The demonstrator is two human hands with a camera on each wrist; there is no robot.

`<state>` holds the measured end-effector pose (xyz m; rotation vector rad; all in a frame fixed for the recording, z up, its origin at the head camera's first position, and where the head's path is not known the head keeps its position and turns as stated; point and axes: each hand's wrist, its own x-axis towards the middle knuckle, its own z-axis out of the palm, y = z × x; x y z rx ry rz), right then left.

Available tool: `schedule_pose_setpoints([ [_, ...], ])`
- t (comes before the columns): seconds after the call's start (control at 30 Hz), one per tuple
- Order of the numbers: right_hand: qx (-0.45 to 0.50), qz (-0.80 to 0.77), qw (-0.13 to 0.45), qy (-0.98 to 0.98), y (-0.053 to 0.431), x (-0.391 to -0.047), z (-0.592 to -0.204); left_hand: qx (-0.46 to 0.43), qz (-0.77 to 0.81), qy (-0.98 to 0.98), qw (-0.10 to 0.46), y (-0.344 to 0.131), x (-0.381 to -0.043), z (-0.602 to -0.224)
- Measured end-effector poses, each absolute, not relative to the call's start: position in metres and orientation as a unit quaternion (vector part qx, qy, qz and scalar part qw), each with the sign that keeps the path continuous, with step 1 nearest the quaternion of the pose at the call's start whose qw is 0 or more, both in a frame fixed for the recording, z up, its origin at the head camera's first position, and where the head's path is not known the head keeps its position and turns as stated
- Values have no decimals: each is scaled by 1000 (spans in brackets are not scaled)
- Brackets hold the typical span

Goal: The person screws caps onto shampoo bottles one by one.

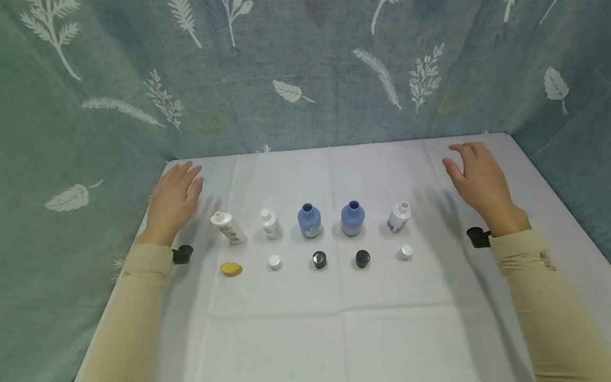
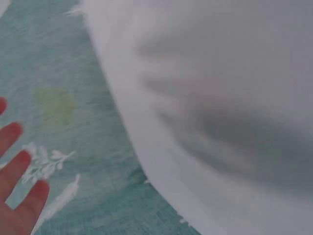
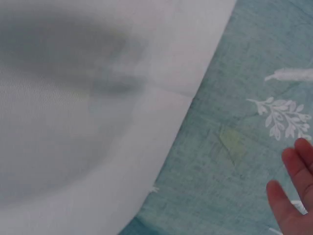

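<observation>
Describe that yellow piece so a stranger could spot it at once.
On the white table, look at the nearer of the two rows. The yellow piece lies at its left end, in front of the leftmost white bottle. It alone is yellow and roughly oval; its row-mates are white caps and black caps.

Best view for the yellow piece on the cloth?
Head view: the yellow piece shows whole and unobstructed on the white cloth. Neither wrist view, left or right, shows any part of it.

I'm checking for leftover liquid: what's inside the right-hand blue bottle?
The right-hand blue bottle is uncapped, and only a dark opening shows at its top. Its walls cover the rest, so any contents cannot be seen.
</observation>
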<state>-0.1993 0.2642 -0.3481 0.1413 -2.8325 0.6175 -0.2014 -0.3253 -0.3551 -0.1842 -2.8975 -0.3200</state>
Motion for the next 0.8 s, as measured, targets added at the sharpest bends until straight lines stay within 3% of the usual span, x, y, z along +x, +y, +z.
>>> schedule_pose_setpoints([
  [0.27,13,308,233,-923,240,-183,-338,15,-252,-951,180,-319,-174,-343],
  [0.4,10,358,289,-888,225,-177,-333,16,-356,-922,154,-323,-161,-344],
  [0.8,114,463,230,-848,173,-157,-326,11,-459,-887,51,-320,-133,-340],
])
